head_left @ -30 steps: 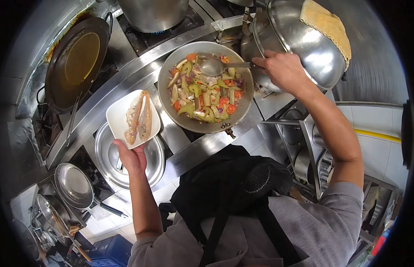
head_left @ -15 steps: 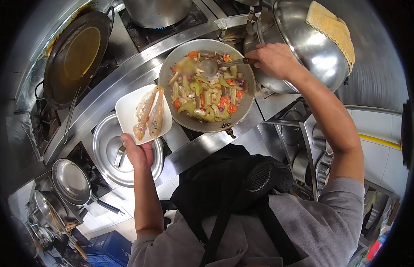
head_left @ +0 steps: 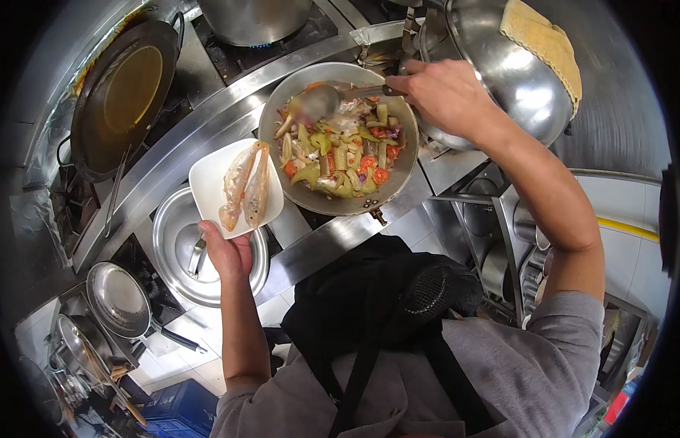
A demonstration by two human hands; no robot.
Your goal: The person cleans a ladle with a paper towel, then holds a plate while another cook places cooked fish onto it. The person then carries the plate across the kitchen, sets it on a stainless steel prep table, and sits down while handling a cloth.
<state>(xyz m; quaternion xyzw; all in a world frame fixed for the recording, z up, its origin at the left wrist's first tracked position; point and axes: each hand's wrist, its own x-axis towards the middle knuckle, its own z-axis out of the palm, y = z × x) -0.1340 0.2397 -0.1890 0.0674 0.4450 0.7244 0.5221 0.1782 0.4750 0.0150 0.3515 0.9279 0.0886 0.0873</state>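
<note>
Steadily holding the white plate [head_left: 208,182] with two fish-like pieces [head_left: 236,190] just left of the pan [head_left: 393,180], pinching its near rim with the left hand [head_left: 230,252], preferably balancing it level. Inside the pan, apparently stirring the vegetables [head_left: 344,157] near the far-left wall with the blurred spoon [head_left: 323,101], ideally moving gently and scraping low. Gripping its handle at the pan's right rim, curling the right hand's [head_left: 446,95] fingers around it.
</note>
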